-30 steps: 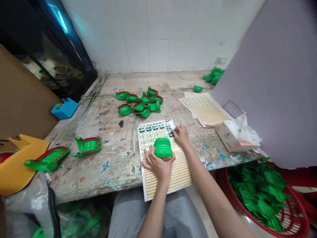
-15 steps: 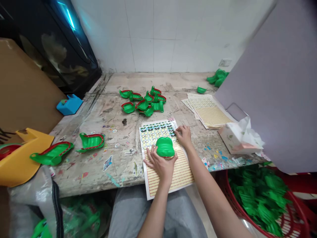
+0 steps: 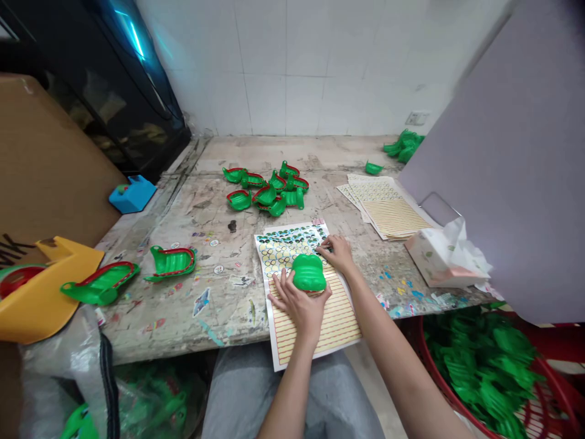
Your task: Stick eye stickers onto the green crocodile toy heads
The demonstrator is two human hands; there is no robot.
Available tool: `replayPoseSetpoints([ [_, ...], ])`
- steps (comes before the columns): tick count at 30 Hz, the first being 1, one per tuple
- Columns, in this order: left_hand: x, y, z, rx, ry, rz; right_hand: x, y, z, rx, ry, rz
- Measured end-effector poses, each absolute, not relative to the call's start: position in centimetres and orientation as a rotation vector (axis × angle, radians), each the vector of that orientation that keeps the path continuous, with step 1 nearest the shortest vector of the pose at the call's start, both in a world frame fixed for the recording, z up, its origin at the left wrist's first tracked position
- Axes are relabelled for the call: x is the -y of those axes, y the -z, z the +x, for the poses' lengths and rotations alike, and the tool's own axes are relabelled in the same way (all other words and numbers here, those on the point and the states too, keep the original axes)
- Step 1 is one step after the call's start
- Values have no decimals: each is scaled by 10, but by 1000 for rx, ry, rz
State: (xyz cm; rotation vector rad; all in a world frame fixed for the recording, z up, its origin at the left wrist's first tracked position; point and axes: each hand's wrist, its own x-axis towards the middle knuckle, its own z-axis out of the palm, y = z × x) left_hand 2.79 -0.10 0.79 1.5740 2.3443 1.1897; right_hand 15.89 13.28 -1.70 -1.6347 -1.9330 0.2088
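Note:
My left hand [image 3: 299,305] is wrapped around a green plastic toy shell [image 3: 308,272], rounded with two bumps at its far end. It rests low over the sticker sheet [image 3: 315,332], which has rows of eye stickers above and red-edged strips below. My right hand [image 3: 337,251] pinches at an eye sticker on the sheet's upper right, just past the shell. Its fingertips hide the sticker itself. Near the pinch the upper part of the sheet bulges off the table.
Several red-edged green pieces [image 3: 267,196] lie behind the sheet; two more [image 3: 171,262] lie left. More sticker sheets [image 3: 388,207] and a tissue box [image 3: 439,259] are to the right. A red basket [image 3: 425,372] of green parts stands below the table's right edge.
The upper part of the sheet has buckled upward. My right fingertips have drawn slightly down toward the shell. My left hand keeps its hold on the shell.

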Motion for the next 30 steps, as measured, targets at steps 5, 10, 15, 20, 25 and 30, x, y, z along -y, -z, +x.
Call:
replayPoseSetpoints([
  [5,0,-6,29,-2346,-1192,1560,-127,10,154,1955,-11,-1575],
  [10,0,-7,29,-2348,-1204,1572,-112,-3,147,1891,39,-1531],
  [15,1,-8,31,-2345,-1212,1562,-84,-28,128,1242,-276,-1522],
  [20,1,-7,31,-2309,-1195,1542,-63,-38,101,1161,-776,-1428],
  [25,1,-6,30,-2305,-1198,1555,-66,-29,99,1157,-799,-1478],
  [30,1,-6,30,-2300,-1208,1546,-69,-20,103,1103,-897,-1463],
])
